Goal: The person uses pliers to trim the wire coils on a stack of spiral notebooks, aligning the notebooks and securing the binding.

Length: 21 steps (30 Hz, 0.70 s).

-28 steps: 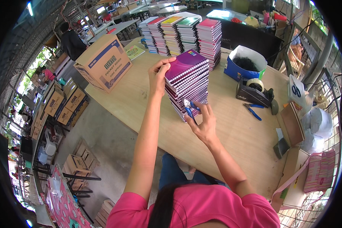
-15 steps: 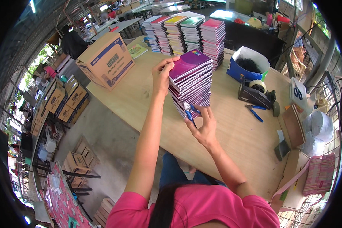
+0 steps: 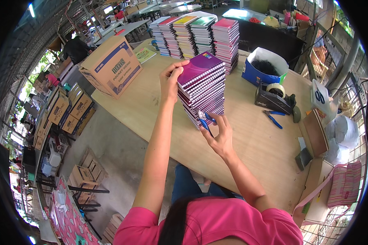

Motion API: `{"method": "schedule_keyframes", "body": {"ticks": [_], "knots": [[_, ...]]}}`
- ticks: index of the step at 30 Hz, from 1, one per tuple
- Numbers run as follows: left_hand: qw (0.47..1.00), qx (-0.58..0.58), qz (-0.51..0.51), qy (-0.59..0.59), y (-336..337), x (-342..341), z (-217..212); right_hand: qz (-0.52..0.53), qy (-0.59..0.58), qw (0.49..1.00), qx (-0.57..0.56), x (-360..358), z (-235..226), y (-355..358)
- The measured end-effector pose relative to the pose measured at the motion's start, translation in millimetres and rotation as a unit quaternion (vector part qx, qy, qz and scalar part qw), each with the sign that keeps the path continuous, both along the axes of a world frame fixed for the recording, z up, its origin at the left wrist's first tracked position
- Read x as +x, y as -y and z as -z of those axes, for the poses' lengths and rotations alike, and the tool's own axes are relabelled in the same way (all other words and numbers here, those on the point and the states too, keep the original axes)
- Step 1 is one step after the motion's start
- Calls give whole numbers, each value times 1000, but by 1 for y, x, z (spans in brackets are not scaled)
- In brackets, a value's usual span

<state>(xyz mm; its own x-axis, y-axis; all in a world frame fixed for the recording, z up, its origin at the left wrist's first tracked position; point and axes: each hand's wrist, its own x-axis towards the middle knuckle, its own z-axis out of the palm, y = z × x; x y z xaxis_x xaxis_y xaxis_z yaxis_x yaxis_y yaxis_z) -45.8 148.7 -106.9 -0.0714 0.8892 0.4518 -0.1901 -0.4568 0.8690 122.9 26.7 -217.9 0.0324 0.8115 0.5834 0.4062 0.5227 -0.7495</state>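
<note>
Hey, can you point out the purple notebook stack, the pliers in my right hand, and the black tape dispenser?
Purple notebook stack (image 3: 203, 89): head view, on its spiral-bound side.
Held pliers (image 3: 204, 123): head view, on a blue handle.
Black tape dispenser (image 3: 269, 99): head view, on its body.

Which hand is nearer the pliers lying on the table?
Right. The right hand is left of those pliers; the left hand is farther left, touching the top of the notebook stack.
</note>
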Motion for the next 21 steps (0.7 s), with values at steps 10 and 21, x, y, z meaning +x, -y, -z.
{"method": "schedule_keyframes", "body": {"ticks": [10, 21], "knots": [[1000, 4, -2, -6, -2, 0, 0, -44, -35, 995, -77, -2, -4, -3], [1000, 0, -1, 2, -3, 0, 1, 18, 38, 998, 37, 5, -1, 0]]}}
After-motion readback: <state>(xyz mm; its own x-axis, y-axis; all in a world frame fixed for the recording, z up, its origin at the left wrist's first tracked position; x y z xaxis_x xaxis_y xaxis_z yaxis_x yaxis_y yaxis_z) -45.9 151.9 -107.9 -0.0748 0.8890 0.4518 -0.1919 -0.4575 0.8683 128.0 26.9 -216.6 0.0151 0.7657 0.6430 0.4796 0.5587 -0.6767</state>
